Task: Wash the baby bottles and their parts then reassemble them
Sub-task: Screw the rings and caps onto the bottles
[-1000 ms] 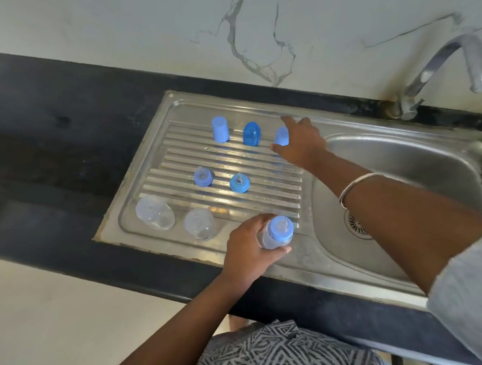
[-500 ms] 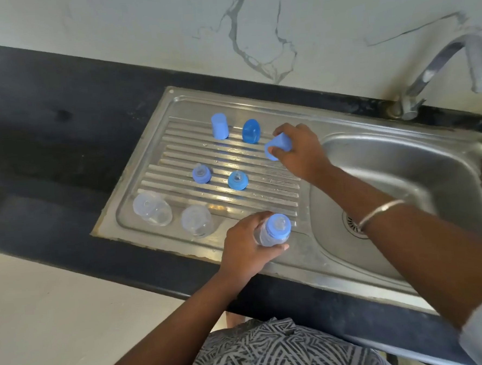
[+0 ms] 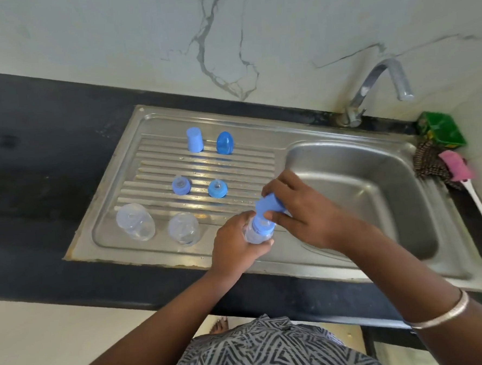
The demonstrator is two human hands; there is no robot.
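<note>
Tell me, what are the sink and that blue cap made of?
Sink: looks like brushed steel, grey with soft reflections. Cap in the right hand: probably plastic, solid matte blue, no shine.

Bottle (image 3: 253,235) half-hidden by left hand (image 3: 235,246)

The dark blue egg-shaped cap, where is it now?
The dark blue cap stands at the far end of the draining board, just right of the light blue cap.

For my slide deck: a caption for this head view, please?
Left hand holds a bottle while right hand brings its cap.
</note>
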